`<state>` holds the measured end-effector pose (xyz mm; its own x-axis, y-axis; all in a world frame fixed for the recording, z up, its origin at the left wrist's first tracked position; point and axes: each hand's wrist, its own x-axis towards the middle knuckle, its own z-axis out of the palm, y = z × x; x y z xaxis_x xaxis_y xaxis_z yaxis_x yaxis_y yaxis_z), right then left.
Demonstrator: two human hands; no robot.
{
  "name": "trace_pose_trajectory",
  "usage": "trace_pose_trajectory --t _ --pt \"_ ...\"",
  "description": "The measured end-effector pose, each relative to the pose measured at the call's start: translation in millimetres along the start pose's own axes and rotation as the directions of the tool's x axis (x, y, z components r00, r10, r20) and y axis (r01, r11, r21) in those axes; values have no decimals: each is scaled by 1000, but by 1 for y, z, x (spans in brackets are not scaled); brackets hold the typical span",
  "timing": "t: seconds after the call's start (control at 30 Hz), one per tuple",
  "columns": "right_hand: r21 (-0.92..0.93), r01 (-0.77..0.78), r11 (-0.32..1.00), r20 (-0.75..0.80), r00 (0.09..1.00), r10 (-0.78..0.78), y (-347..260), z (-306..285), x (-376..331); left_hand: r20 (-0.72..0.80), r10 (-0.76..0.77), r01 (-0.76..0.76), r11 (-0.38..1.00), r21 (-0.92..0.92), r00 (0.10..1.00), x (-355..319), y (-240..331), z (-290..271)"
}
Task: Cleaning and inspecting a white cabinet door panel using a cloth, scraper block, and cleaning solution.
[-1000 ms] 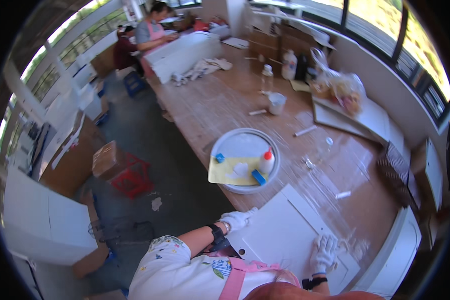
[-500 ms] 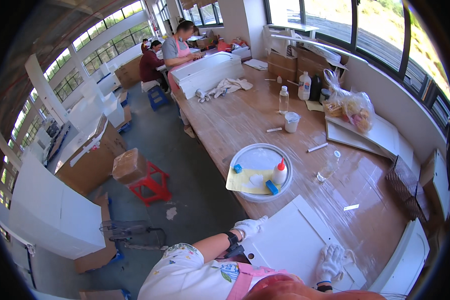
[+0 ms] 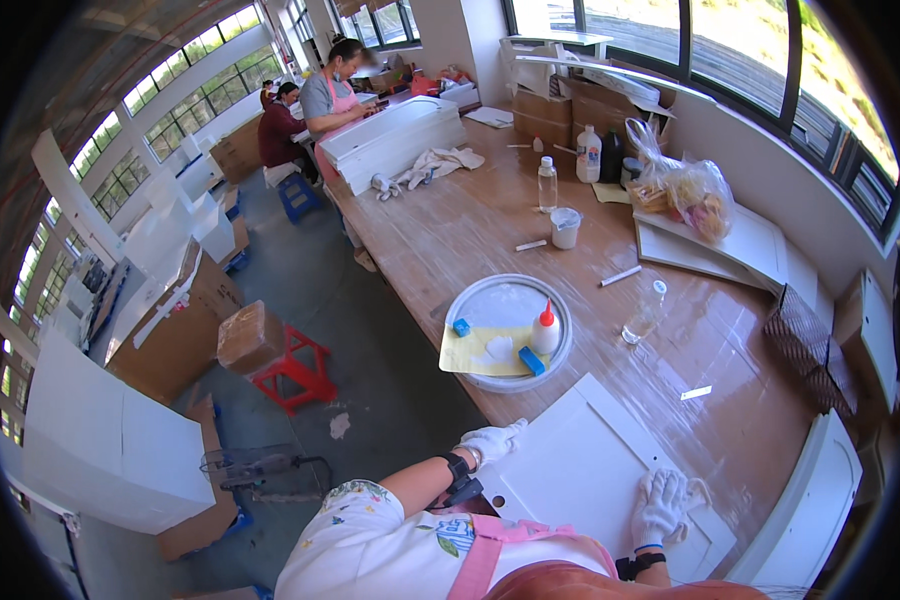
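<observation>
A white panel with a small round hole near its left corner lies on the table in front of me. My left hand, in a white glove, rests at the panel's left edge with its fingers stretched out. On the right part of the panel, my gloved right hand presses down over a bunched white cloth, which sticks out beside it. Much of the cloth is hidden under that hand. Beyond the panel stands a round lid bearing a yellow sheet, blue blocks and a red-tipped squeeze bottle.
Across the table are a clear bottle, a white cup and a bag of food. White panels lean at the right. Two people work at the far end near stacked panels. A red stool stands left.
The whole view has shifted slightly, with the table and its things now a little higher and further left. Both hands keep their places on the panel.
</observation>
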<state>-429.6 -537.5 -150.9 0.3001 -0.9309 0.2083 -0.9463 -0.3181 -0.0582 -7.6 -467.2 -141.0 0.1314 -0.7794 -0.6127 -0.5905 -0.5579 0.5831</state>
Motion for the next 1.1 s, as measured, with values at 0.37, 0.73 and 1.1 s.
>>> trace_pose_trajectory --t 0.37,0.73,1.1 --pt "6 -6 1000 14 1000 6 -5 -9 2 -42 -12 4 980 -199 999 5 -6 7" --pt "24 -59 998 58 997 58 0 4 0 -51 128 -99 920 380 990 -33 38 -26" --pt "-13 -44 999 110 993 45 -1 -15 -4 -524 828 166 555 815 -199 -258 172 -190"
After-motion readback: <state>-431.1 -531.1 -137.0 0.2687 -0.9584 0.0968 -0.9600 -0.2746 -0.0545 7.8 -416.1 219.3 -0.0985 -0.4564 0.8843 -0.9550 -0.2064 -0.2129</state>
